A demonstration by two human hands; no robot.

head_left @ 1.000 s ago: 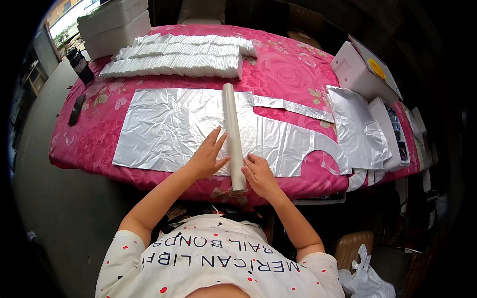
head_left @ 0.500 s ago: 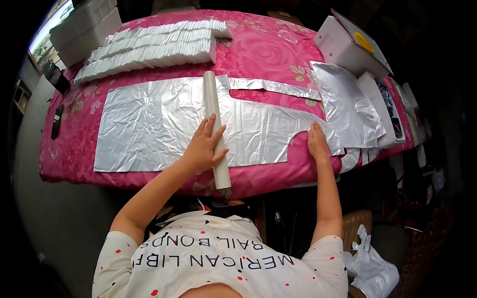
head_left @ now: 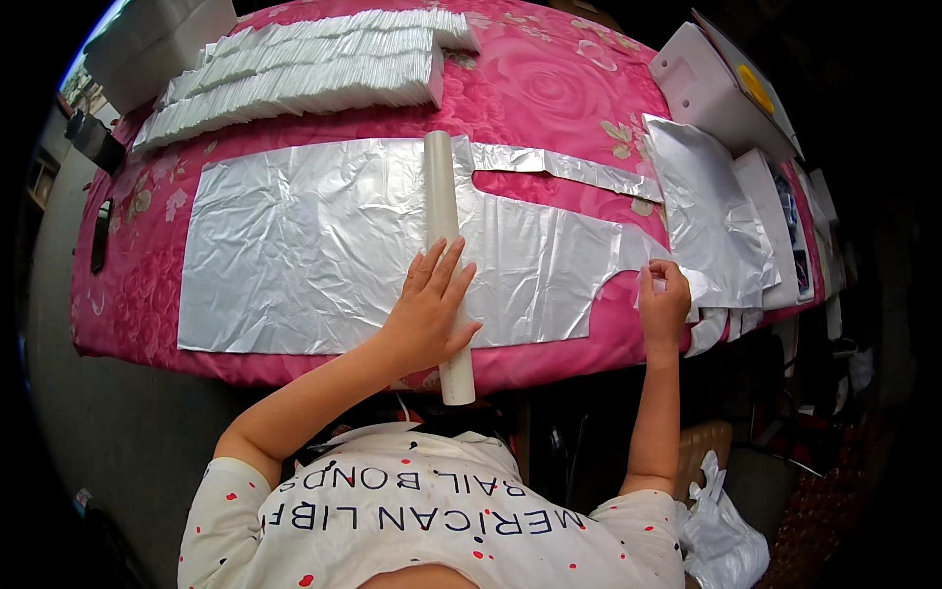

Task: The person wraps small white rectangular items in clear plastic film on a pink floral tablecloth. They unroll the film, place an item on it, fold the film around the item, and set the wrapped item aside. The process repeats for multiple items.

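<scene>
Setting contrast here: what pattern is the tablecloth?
The tablecloth is pink floral, clearest in the head view.

Silver sheet, off-white tube, pink floral tablecloth, white stacks

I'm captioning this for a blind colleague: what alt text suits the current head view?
A person's left hand lies on a pale tube set across a flat silvery sheet; the right hand seems to grip the sheet near its right end. Below is a pink floral tablecloth, with rows of thin white pieces behind.
</scene>
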